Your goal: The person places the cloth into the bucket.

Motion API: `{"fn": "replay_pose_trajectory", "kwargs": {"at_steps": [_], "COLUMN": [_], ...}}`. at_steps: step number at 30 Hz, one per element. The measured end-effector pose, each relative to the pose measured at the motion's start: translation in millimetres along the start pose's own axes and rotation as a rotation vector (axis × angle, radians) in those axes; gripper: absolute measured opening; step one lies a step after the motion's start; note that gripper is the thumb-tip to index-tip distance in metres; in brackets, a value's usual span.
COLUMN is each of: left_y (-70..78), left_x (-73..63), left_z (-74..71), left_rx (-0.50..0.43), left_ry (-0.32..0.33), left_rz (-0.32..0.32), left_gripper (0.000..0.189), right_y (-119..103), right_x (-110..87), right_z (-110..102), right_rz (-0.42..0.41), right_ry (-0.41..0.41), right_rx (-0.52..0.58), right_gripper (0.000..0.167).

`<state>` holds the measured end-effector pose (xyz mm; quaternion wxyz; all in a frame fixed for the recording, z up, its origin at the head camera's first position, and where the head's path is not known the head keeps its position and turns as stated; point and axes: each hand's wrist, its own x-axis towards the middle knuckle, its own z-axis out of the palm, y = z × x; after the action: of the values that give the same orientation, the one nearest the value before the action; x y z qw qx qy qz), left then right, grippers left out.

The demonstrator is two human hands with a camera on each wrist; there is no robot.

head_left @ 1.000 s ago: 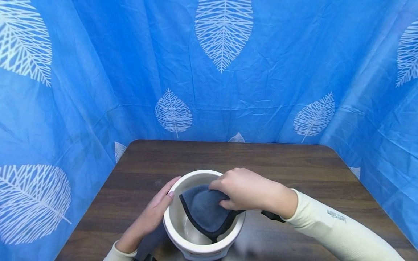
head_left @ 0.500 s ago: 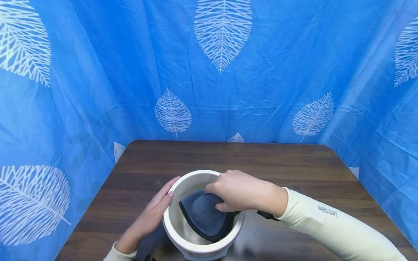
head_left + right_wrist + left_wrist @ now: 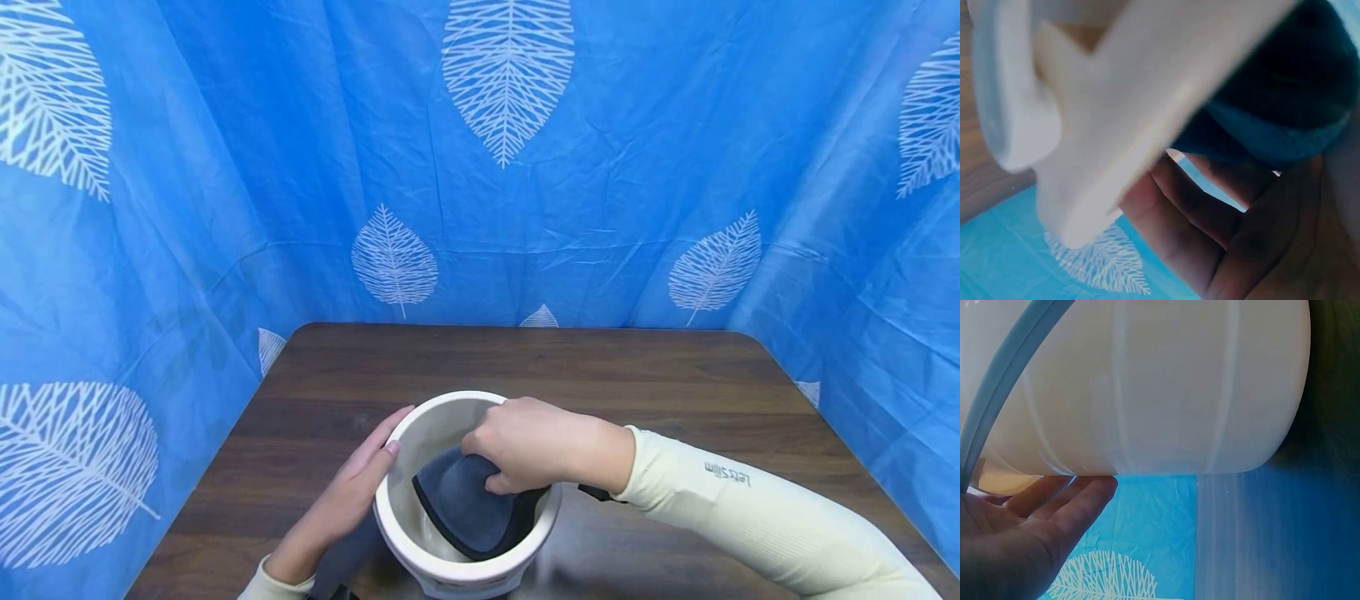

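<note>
A white bucket (image 3: 386, 521) stands at the table's near side, its opening facing up. My right hand (image 3: 521, 446) reaches over the rim and grips a dark grey cloth with black edging (image 3: 465, 504). The cloth is folded and lies inside the bucket; its lower side is hidden. My left hand (image 3: 356, 487) rests along the bucket's left side, thumb at the rim, and the left wrist view shows its fingers (image 3: 1085, 503) nearly straight against the wall. In the right wrist view the cloth (image 3: 1266, 134) looks dark beyond the rim, above my fingers.
The bucket's blue-grey handle (image 3: 1007, 375) hangs across its side in the left wrist view. A brown wooden table (image 3: 637, 367) extends behind the bucket. Blue curtains (image 3: 585, 200) with white leaf prints surround the table at the back and sides.
My right hand has moved left and slightly down into the bucket with the cloth, which now sits a little lower. My left hand stays in place at the rim.
</note>
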<state>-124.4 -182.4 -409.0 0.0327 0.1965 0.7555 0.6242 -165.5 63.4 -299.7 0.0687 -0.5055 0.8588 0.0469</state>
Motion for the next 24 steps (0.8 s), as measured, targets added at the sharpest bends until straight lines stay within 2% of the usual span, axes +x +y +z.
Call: {"fn": "replay_pose_trajectory", "kwargs": {"at_steps": [7,24], "left_y": [-0.2,0.5], "left_x": [0.1,0.7], "left_z": [0.4,-0.4], "left_rx": [0.006,-0.001], "left_ry": [0.008,-0.002], "left_rz": [-0.004,-0.011], "left_gripper": [0.050,0.050], "right_y": [-1.3,-2.4], "right_x": [2.4,4.2], "right_z": [2.8,8.6], "right_rz": [0.029,0.037], "right_ry": [-0.055,-0.087], "right_rx": [0.008,-0.001], "right_gripper": [0.033,0.033]}}
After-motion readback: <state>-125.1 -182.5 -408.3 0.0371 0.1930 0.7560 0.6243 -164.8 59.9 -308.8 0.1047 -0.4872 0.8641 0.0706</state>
